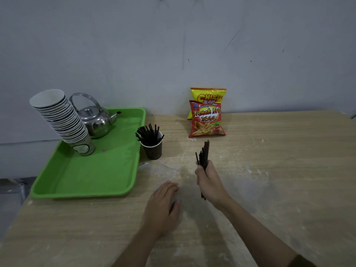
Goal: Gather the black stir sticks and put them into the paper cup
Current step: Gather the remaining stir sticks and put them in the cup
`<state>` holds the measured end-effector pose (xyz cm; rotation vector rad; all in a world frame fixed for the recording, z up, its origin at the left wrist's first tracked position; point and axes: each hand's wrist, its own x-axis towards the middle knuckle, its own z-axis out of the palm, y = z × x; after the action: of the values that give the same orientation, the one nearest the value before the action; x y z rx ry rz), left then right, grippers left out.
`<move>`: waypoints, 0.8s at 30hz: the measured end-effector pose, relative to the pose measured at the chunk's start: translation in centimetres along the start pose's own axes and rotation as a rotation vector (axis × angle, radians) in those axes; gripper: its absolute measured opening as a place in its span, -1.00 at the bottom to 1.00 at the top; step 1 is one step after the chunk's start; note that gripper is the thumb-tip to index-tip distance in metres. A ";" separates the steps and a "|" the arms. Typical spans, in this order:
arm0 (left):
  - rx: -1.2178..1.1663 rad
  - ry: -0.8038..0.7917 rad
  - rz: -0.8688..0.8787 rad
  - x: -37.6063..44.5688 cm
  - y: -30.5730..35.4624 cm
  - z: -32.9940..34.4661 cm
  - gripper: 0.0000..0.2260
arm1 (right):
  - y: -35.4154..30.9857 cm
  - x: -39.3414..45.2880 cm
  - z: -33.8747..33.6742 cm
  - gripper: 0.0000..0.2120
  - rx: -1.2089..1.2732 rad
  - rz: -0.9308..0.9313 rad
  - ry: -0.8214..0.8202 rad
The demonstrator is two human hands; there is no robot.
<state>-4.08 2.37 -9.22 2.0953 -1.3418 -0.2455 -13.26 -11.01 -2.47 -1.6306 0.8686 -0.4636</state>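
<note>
Black stir sticks (203, 154) stand in a bundle gripped by the right hand (209, 182), whose fingers are curled tight round them; the ends poke out above the fist and a short length shows below it. The bundle is held upright over the wooden surface (269, 170), right of the paper cup (153, 149). More black sticks (148, 132) already fan out of that cup, which stands on the surface just beside the green tray (86, 176). The left hand (163, 205) rests palm down on the surface, fingers loose and holding nothing. On the tray sit a leaning stack of paper cups (61, 118) and a steel kettle (98, 120). Two snack bags (207, 116) lean against the wall.
</note>
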 end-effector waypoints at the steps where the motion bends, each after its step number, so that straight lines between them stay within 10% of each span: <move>1: -0.071 0.015 -0.026 0.2 0.2 -0.2 -0.65 | 0.0 -0.2 0.2 -0.85 0.068 0.006 0.008; 8: -0.871 0.215 -0.446 2.9 2.8 -2.8 -0.77 | 1.5 -1.2 2.5 -0.75 0.139 0.006 -0.127; 14: -0.973 0.174 -0.414 3.9 3.6 -5.3 -0.77 | 1.0 -1.2 4.5 -0.92 0.043 -0.196 -0.040; 24: -0.921 0.127 -0.371 4.4 4.0 -5.9 -0.75 | 2.7 -1.7 5.0 -0.54 0.140 -0.113 0.178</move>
<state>-2.28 -0.14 -1.45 1.4924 -0.5585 -0.7168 -11.61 -6.52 -6.00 -1.5304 0.8581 -0.7417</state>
